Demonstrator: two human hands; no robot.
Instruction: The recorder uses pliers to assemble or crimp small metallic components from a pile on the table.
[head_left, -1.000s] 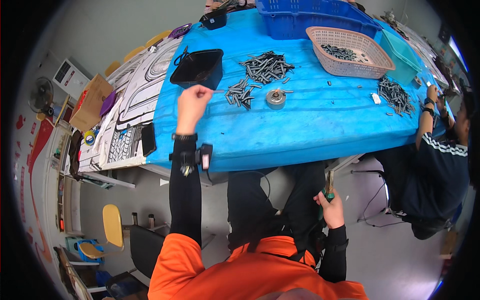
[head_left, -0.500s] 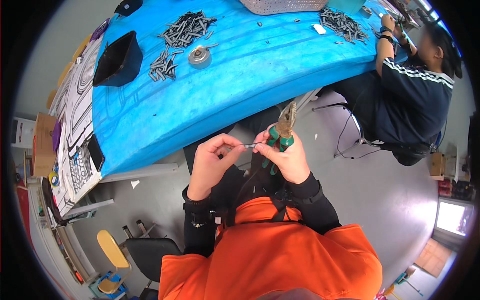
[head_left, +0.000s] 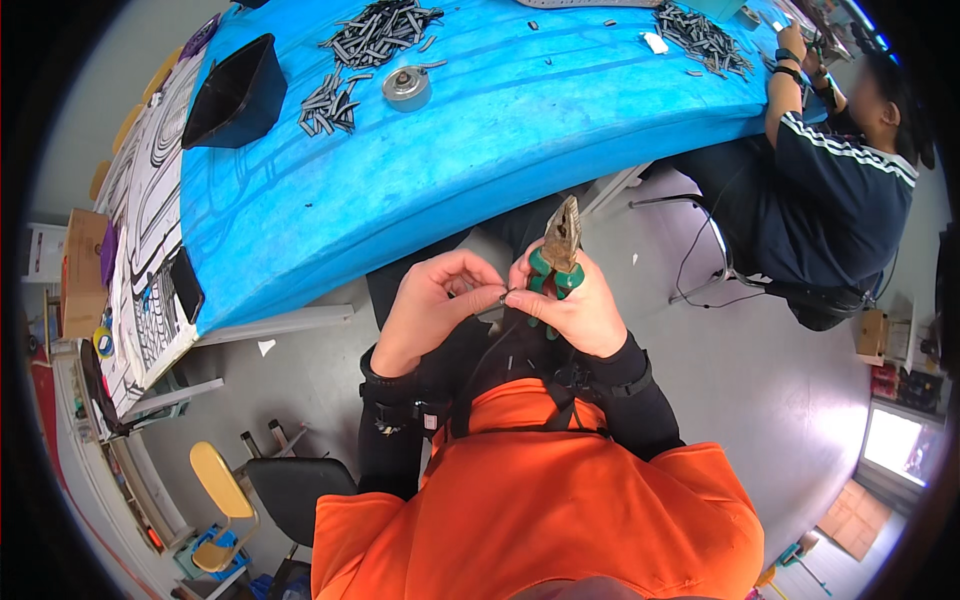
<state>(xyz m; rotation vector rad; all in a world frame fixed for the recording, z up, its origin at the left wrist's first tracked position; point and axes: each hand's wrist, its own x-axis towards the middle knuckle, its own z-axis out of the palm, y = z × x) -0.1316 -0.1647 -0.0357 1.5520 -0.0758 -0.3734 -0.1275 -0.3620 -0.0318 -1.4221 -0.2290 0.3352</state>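
Over my lap, my left hand (head_left: 432, 305) is closed in a pinch on a small dark ridged strip (head_left: 506, 298), which is mostly hidden by the fingertips. The thumb and fingertips of my right hand (head_left: 588, 318) meet it from the other side. Tucked in that same right hand is a pair of combination pliers (head_left: 564, 232) with green handles, its worn, rusty metal jaws pointing up and away from me. Both hands are just in front of the near edge of the blue-covered table (head_left: 400, 190).
On the table are piles of short dark-grey strips (head_left: 378, 38), a round metal tin (head_left: 406, 88) and a black bin (head_left: 236, 95). A person (head_left: 845, 180) sits working at the right. A black chair (head_left: 300, 500) and a yellow chair (head_left: 222, 480) stand behind at lower left.
My hands have drawn closer together, so the strip that showed between them is now mostly covered by fingertips. The pliers remain in my right hand. The whole view has shifted slightly.
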